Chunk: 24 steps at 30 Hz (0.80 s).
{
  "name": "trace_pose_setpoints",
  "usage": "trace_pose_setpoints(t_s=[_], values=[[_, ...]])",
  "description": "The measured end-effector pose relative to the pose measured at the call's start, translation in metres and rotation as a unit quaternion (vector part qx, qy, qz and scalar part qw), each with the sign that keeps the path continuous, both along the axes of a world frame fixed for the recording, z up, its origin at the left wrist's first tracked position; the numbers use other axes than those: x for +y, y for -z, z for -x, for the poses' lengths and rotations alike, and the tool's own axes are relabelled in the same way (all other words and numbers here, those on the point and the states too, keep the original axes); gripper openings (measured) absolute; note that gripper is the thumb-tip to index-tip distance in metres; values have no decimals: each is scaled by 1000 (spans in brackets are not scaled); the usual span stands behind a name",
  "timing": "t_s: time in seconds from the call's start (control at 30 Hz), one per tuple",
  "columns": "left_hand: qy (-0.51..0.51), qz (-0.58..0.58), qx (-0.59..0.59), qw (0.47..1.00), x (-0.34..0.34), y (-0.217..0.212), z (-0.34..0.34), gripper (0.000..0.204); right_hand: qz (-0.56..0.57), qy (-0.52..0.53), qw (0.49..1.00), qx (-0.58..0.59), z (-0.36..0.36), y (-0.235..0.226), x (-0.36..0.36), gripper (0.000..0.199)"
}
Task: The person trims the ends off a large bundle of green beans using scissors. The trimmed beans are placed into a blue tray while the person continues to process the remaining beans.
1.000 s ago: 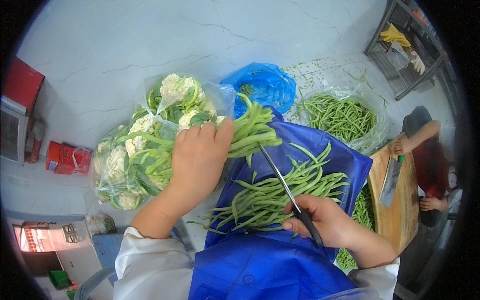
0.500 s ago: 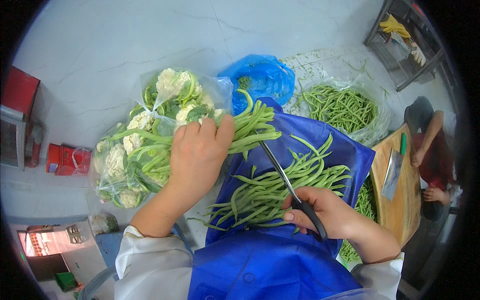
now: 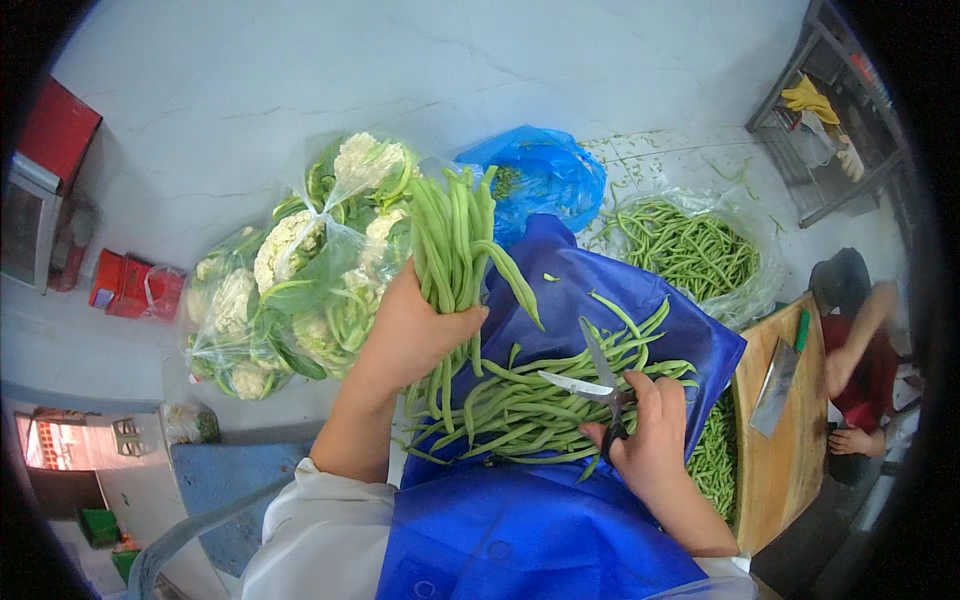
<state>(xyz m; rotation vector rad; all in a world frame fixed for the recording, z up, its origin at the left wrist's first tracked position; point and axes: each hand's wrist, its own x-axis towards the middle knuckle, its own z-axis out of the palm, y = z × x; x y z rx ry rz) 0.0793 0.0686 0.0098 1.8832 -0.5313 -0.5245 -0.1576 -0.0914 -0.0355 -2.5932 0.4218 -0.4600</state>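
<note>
A thick bunch of long green beans is gripped in my left hand, standing nearly upright with its lower ends above my lap. In my right hand is a pair of scissors with dark handles, its two blades spread apart and pointing up and left. Under the scissors, a loose pile of green beans lies on the blue apron across my lap. One small cut bit of bean rests on the apron's upper part. My fingers partly hide the scissor handles.
Clear bags of cauliflower lie left. Ahead is a blue plastic bag with green trimmings, beside a clear bag of green beans. A cleaver rests on a wooden board at right, near another person's hand. A metal rack stands far right.
My left hand has turned the bean bunch from lying sideways to upright and moved slightly lower. The scissors have gone from closed to spread, withdrawn from the bunch's ends.
</note>
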Motion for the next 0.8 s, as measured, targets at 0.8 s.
trace_pose_setpoints(t_s=[0.8], values=[[142, 23, -178, 974, 21, -4, 6, 52, -50, -104, 993, -5, -13, -72, -41, 43]])
